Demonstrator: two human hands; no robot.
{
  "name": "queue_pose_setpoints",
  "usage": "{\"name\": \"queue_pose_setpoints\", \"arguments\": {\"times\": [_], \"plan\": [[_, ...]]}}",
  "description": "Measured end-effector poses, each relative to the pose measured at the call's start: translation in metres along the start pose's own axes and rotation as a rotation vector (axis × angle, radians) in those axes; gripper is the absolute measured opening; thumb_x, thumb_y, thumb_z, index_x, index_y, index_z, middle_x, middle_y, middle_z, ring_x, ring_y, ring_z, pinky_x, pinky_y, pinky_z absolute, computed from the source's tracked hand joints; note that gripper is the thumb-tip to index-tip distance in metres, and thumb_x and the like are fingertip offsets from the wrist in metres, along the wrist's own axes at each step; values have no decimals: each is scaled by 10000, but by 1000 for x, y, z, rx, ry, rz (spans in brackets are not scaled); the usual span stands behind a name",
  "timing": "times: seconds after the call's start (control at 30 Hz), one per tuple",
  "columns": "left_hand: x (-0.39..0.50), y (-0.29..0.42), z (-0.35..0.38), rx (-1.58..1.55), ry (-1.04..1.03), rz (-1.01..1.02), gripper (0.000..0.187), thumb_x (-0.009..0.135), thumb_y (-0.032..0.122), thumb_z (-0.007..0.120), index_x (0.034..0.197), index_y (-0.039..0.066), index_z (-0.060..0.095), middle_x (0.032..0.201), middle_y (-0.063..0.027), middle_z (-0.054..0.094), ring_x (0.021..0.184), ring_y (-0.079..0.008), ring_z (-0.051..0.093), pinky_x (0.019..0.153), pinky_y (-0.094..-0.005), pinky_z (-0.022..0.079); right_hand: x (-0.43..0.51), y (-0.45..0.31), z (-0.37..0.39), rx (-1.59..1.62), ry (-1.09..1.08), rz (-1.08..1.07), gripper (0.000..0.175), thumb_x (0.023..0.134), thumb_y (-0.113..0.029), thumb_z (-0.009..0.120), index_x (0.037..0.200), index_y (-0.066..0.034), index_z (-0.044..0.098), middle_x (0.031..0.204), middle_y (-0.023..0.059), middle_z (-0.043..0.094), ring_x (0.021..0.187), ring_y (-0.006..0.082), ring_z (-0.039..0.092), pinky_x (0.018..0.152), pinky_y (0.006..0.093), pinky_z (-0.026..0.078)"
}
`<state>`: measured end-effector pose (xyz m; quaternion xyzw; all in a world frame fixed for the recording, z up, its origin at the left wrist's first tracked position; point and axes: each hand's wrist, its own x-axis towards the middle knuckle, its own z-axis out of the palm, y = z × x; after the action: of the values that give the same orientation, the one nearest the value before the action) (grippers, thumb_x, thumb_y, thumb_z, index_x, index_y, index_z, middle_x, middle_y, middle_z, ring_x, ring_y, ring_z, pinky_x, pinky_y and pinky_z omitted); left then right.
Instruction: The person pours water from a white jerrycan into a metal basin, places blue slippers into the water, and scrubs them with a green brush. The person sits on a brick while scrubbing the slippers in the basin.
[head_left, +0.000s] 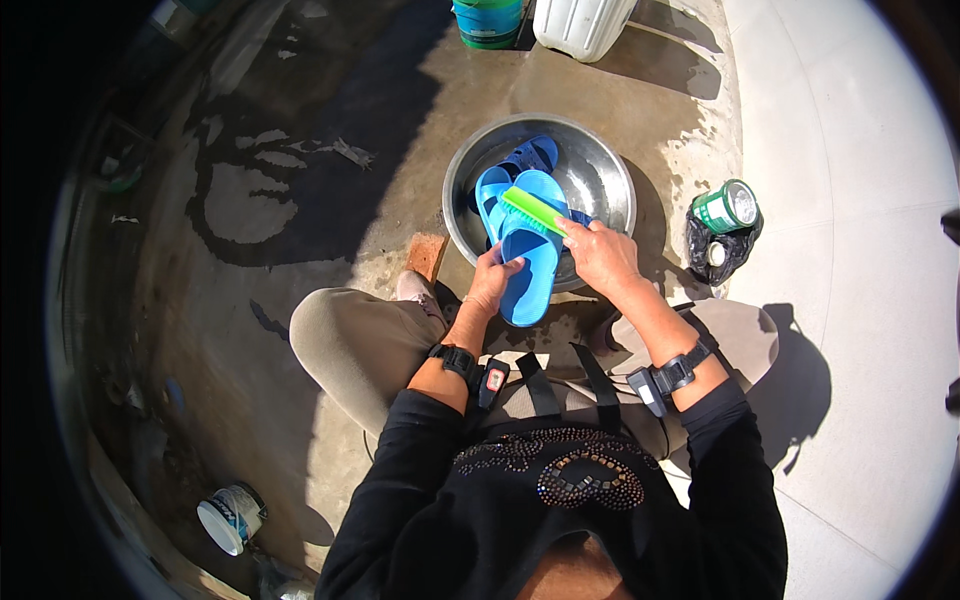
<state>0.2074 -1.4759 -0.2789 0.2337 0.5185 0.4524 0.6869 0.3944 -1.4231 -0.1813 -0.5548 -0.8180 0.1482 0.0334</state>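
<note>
My left hand grips the side of a light blue rubber slide sandal, its thumb on the footbed. The sandal is held over the near rim of a round metal basin. In my right hand is a green scrub brush, its bristles against the sandal's strap and front. Another light blue slide lies just left of it, over the basin. A dark blue sandal sits farther back inside the basin; more dark blue footwear is partly hidden beneath the held sandal.
A brick touches the basin's near left. Right of the basin, a green can lies by a black plastic bag. Behind stand a green-blue bucket and a white plastic container. A white tub lies at lower left.
</note>
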Motion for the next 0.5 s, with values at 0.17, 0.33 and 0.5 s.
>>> {"name": "queue_pose_setpoints", "arguments": {"times": [0.17, 0.33, 0.5], "plan": [[-3, 5, 5, -113, -76, -60, 357, 818, 101, 608, 1142, -15, 518, 990, -110, 622, 873, -222, 618, 811, -365, 498, 19, 21, -5, 22, 140, 174, 321, 881, -264, 527, 1197, -277, 582, 843, 161, 630, 739, 332, 631, 643, 436, 501], [5, 6, -2, -136, 47, -130, 379, 882, 274, 583, 1126, -12, 536, 950, -103, 636, 828, -203, 625, 762, -342, 513, -18, -4, -1, 263, 111, -32, 333, 884, -251, 528, 1214, -276, 567, 810, 157, 608, 734, 356, 617, 650, 441, 490], [10, -6, -5, -100, -6, -77, 439, 897, 351, 581, 1159, 3, 527, 975, -109, 636, 823, -191, 625, 747, -343, 519, -20, -10, -7, 105, 135, -47, 323, 882, -230, 544, 1201, -276, 575, 791, 143, 587, 706, 349, 603, 614, 435, 489]]}}
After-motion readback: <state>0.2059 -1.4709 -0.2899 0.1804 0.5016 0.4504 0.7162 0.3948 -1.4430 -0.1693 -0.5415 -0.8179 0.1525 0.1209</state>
